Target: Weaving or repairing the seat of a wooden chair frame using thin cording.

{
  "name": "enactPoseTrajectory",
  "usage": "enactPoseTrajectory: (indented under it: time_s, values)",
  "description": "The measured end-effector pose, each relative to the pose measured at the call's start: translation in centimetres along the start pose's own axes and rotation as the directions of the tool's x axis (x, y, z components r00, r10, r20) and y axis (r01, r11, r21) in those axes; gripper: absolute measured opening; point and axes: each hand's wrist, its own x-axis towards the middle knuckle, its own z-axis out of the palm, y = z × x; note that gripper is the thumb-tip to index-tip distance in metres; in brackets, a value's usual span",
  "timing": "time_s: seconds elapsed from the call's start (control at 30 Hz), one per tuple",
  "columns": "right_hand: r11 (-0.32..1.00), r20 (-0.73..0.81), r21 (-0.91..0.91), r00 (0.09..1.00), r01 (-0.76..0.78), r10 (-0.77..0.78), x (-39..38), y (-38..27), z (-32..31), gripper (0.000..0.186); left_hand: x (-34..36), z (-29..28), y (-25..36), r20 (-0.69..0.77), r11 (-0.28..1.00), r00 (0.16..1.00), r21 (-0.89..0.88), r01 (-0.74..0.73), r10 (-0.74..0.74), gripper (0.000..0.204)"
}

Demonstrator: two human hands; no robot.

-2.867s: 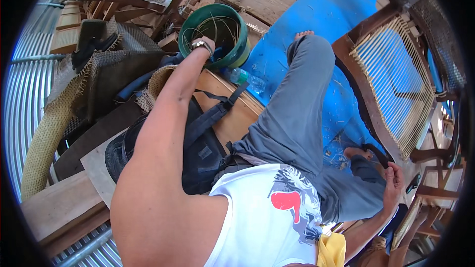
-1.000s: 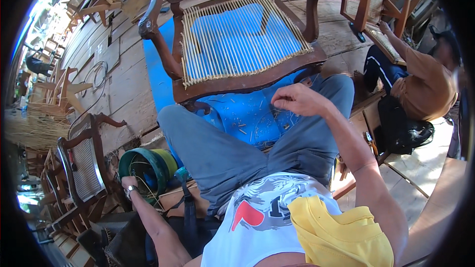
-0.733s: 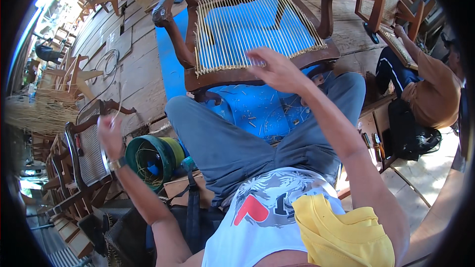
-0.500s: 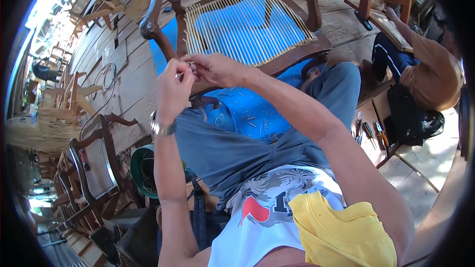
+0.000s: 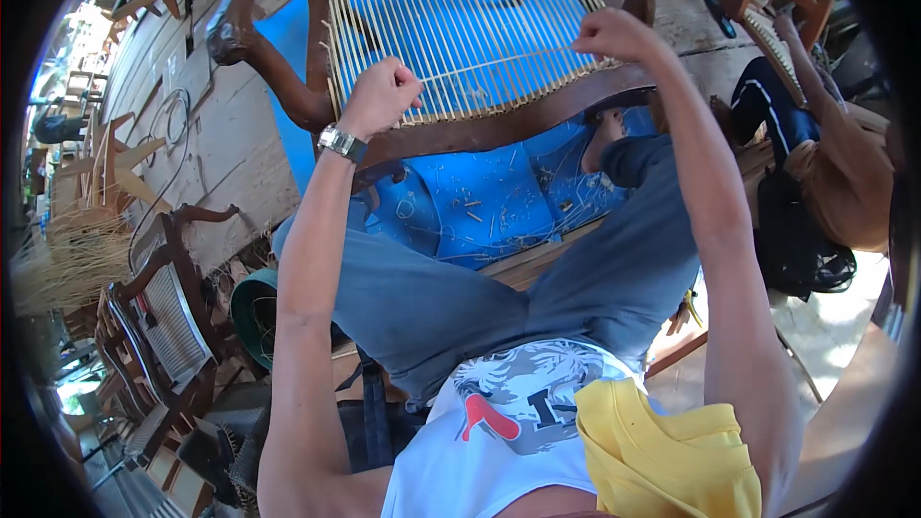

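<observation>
A pale strand of cane (image 5: 504,61) stretches across the front part of the chair seat, held between my two hands. My left hand (image 5: 382,96) is closed on its left end, over the seat's front left corner. My right hand (image 5: 617,36) pinches the other end near the right side of the seat. Beneath the strand, rows of light cane (image 5: 389,14) run front to back, strung on the dark wooden chair (image 5: 480,137). Blue sheeting shows through the gaps between the rows.
A blue sheet (image 5: 480,201) strewn with cane scraps lies under the chair. A green bucket (image 5: 251,312) stands by my left leg, with a caned chair (image 5: 177,326) and a bundle of loose fibres (image 5: 72,264) farther left. A co-worker (image 5: 839,173) sits at the right with another chair.
My hands were together at the seat's front left corner; they have moved apart, the right one far to the right, drawing the strand across the seat. The view has shifted.
</observation>
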Motion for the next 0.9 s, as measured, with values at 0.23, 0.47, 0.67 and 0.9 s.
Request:
enactPoseTrajectory:
  time_s: [0.23, 0.47, 0.67, 0.9]
  values:
    - [0.983, -0.183, -0.151, 0.974, 0.104, -0.131, -3.1, -0.4, 1.0, 0.027, -2.6, -1.5, 0.4, 0.129, 0.996, 0.988, 0.048, 0.078, -0.084, 0.015]
    - [0.88, -0.203, -0.448, 0.977, -0.156, 0.069, -4.7, -3.9, 3.4, 0.029, -5.0, 0.6, 0.6, 0.051, 0.899, 0.963, 0.349, -0.264, 0.263, 0.01]
    - [0.852, -0.168, -0.48, 0.975, -0.208, 0.144, -2.7, -6.7, 2.2, 0.04, -4.8, -0.8, 0.8, 0.032, 0.929, 0.974, 0.298, -0.222, 0.222, 0.011]
    - [0.93, -0.08, 0.059, 0.931, 0.362, -0.357, -2.8, -11.4, 3.2, 0.055, -2.3, 2.3, 3.4, -0.192, 0.865, 0.872, -0.146, -0.48, 0.451, 0.011]
